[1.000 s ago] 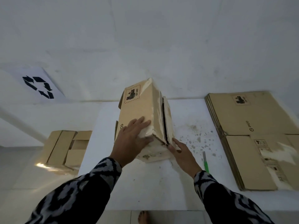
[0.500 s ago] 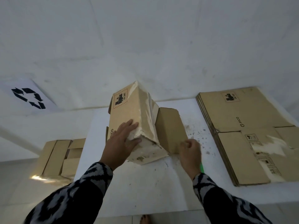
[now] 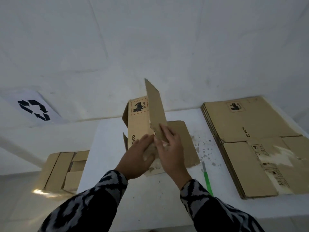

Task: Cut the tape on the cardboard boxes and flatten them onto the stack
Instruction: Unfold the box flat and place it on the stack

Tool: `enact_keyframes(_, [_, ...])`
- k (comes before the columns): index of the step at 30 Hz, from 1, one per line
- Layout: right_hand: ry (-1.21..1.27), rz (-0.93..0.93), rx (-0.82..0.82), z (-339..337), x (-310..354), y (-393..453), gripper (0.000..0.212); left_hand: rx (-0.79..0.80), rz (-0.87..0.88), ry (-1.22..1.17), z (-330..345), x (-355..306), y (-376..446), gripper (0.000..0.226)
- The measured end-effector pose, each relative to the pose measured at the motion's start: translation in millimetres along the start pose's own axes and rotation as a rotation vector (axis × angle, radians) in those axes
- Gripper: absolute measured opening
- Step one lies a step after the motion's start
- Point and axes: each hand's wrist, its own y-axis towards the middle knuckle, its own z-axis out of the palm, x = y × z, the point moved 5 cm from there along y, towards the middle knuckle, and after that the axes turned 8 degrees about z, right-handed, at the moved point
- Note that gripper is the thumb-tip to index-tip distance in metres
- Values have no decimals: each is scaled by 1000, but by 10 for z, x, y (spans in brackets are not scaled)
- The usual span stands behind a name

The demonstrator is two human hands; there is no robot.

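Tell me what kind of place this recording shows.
Probably a cardboard recycling or packing corner: a recycling sign on the wall, a stack of flattened boxes on a white table, more cardboard on the floor.

Single head-worn wide-angle view — looking forward and down from close above the white rectangular table [image 3: 167,203], which fills the lower centre. Both patterned sleeves enter from the bottom edge; beyond the table's far edge rises a white wall — lines bowed by the lens.
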Motion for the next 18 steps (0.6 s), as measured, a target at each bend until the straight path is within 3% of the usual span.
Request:
enact_keyframes(4, [-107, 10, 16, -85, -162, 117, 44, -285, -207, -129, -133, 390, -112, 47])
enact_keyframes(8, [-155, 10, 68, -124, -211, 152, 42, -230, -247, -88, -232, 689, -64, 45])
enact_keyframes(10, [-214, -14, 66, -132, -247, 167, 42, -194, -260, 134, -364, 726, 20, 38])
enact_keyframes(13, [-258, -18, 74, -152, -314, 198, 44, -50, -288, 680, -615, 720, 55, 45])
enact_keyframes(15, [-227, 1, 89, -168, -316, 211, 45, 181, -366, 827, -603, 796, -60, 54])
enact_keyframes(16, [-221, 3, 94, -173, -306, 212, 46, 335, -405, 760, -507, 862, -165, 55])
enact_keyframes(18, [-210, 13, 100, -170, -297, 211, 46, 539, -504, 280, -252, 833, -369, 55])
